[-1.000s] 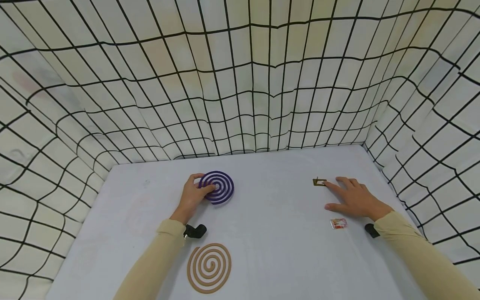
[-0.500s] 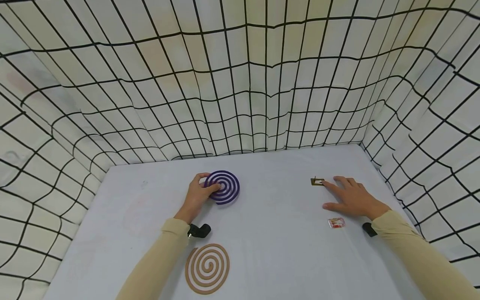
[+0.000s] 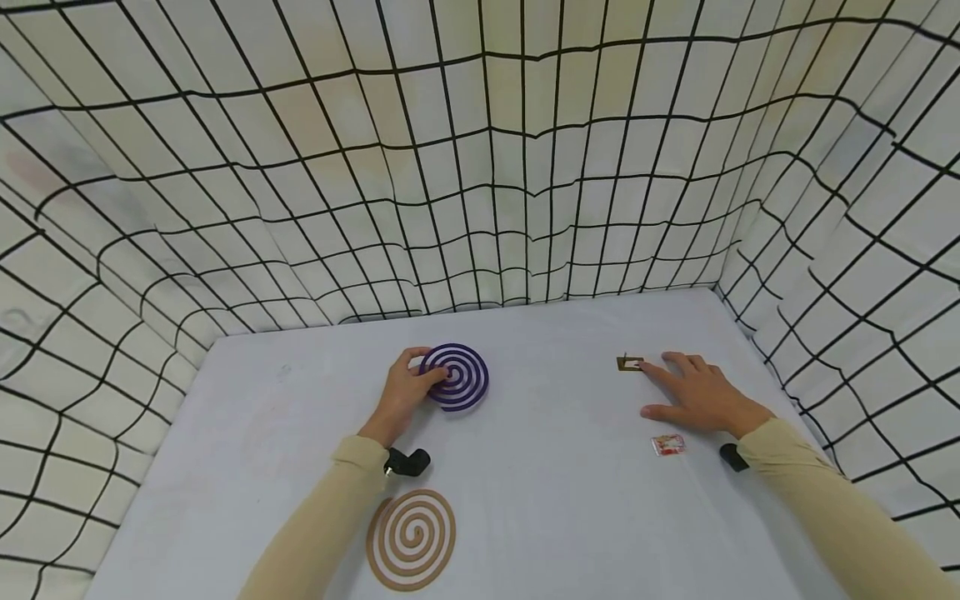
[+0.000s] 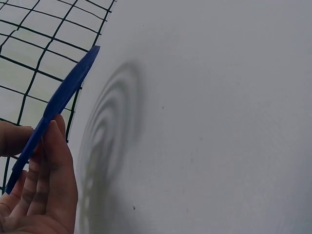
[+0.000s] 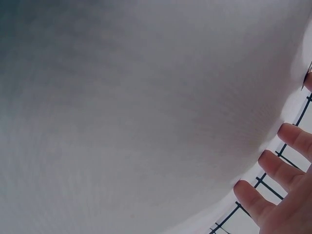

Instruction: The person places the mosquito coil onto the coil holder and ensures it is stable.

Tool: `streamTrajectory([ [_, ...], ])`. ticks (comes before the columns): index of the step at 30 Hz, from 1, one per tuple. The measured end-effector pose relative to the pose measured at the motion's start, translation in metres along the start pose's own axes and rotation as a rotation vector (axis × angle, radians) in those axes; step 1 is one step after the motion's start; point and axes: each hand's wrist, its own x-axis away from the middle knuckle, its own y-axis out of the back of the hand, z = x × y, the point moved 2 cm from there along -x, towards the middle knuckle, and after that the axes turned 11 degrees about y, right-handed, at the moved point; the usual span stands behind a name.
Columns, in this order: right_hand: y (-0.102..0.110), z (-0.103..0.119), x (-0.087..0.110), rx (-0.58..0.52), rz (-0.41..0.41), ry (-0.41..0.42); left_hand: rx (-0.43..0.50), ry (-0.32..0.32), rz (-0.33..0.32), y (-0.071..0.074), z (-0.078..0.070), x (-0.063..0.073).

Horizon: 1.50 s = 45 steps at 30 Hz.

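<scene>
A purple-blue mosquito coil [image 3: 471, 367] is pinched between the thumb and fingers of my left hand [image 3: 397, 396]. In the left wrist view the coil [image 4: 70, 87] appears edge-on, raised off the white surface, its ringed shadow falling beside it. My right hand [image 3: 697, 396] lies spread at the right, the index fingertip at the edge of a small brass-coloured metal stand [image 3: 624, 367] with an upright prong. Only fingers [image 5: 278, 168] of that hand show in the right wrist view. A brown mosquito coil [image 3: 411, 575] lies flat near the front.
A small red-and-white packet [image 3: 668, 445] lies just below my right hand. The white-covered table [image 3: 540, 500] ends at a white backing with black netting [image 3: 510, 183], which closes off the back and both sides.
My left hand has shifted right with the purple-blue coil, bringing it a little closer to the stand. The right hand keeps its place beside the stand. The head view has moved slightly.
</scene>
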Motion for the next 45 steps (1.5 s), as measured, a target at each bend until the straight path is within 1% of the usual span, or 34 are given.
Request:
streamTrajectory([
  [6,-0.001,0.0,0.0,0.005,-0.006,0.006,0.007,-0.006,0.003,-0.009,-0.002,0.001],
  [15,-0.004,-0.003,0.0,0.037,-0.031,0.016,0.023,-0.02,0.033,-0.021,-0.007,-0.001],
  [28,0.001,0.002,0.0,0.025,-0.007,0.003,0.049,-0.045,0.079,-0.037,-0.01,-0.002],
  [39,0.003,-0.001,-0.003,0.034,-0.018,0.013,0.054,-0.069,0.095,-0.05,-0.014,-0.002],
  [45,0.001,0.002,-0.002,0.026,-0.006,0.001,0.05,-0.063,0.113,-0.059,-0.011,-0.001],
])
